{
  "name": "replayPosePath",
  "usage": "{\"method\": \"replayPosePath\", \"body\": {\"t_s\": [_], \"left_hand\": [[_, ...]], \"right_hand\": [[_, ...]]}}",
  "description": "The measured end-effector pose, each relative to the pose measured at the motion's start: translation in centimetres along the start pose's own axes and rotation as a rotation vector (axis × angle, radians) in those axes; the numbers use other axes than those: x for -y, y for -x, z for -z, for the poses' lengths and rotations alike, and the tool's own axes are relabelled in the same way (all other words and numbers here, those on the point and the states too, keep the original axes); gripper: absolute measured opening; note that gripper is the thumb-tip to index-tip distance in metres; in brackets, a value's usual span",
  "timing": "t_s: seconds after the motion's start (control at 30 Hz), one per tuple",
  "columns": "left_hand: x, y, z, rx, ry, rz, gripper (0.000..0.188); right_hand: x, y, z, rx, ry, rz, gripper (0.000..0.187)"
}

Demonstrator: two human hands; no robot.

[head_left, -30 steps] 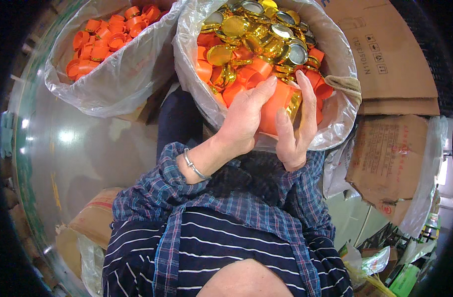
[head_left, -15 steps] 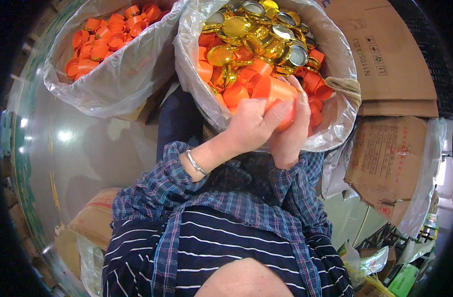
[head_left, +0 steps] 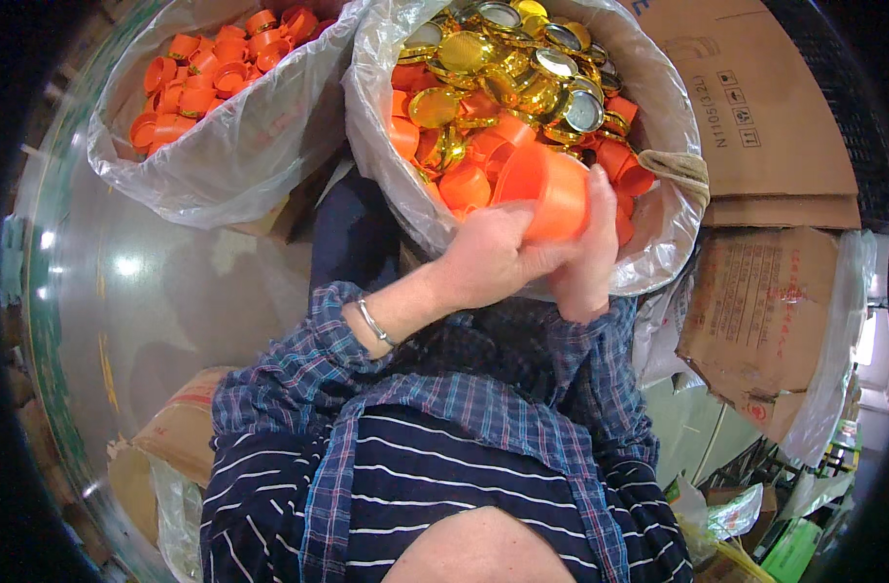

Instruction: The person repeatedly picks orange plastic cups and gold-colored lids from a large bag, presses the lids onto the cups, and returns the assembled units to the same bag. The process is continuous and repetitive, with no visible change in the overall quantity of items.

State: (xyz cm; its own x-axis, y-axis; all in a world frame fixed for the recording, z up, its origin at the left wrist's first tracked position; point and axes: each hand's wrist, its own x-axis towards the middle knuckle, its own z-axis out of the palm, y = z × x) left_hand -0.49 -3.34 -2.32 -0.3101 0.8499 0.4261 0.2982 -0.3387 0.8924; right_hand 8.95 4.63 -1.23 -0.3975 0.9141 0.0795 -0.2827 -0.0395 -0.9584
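My left hand (head_left: pixel 491 251) and my right hand (head_left: pixel 588 255) meet over the near part of a plastic-lined container (head_left: pixel 670 209). Between them is an orange plastic cup (head_left: pixel 561 194), tilted on its side. My left fingers close round its lower left, partly hidden behind it. My right palm and fingers press against its right side, and the right hand is slightly blurred. Beyond the cup, shiny gold lids (head_left: pixel 464 53), some showing silver insides, lie heaped among more orange cups (head_left: pixel 464 187).
A second plastic-lined container (head_left: pixel 206 185) at the upper left holds several small orange cups (head_left: pixel 196 97). Cardboard sheets (head_left: pixel 755 107) stand on the right, with another cardboard piece (head_left: pixel 750 311) below. A cardboard box (head_left: pixel 177 428) sits at the lower left on the grey floor (head_left: pixel 201 301).
The orange cup has turned and come up slightly between my hands, showing more of its side. My right hand has shifted a little right, its fingers now along the cup's side.
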Motion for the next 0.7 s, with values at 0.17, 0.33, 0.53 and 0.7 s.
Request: {"method": "replayPosePath", "body": {"t_s": [0.17, 0.33, 0.53, 0.7], "left_hand": [[0.3, -1.7, 0.4, -0.181, 0.728, 0.521, 0.038], [0.4, -2.2, 1.0, -0.114, 1.211, 0.612, 0.038], [-0.5, -0.4, -0.7, -0.157, 0.266, 0.192, 0.042], [0.4, -2.4, 0.9, -0.157, 1.142, 0.744, 0.047]], "right_hand": [[-0.1, 0.7, 0.4, 0.123, 0.797, 0.745, 0.047], [0.4, -1.1, 2.2, 0.341, 0.73, 0.648, 0.046], [-1.2, 0.3, 0.6, -0.055, 0.142, 0.053, 0.031], [0.5, 0.0, 0.9, 0.194, 0.97, 0.921, 0.052]]}}
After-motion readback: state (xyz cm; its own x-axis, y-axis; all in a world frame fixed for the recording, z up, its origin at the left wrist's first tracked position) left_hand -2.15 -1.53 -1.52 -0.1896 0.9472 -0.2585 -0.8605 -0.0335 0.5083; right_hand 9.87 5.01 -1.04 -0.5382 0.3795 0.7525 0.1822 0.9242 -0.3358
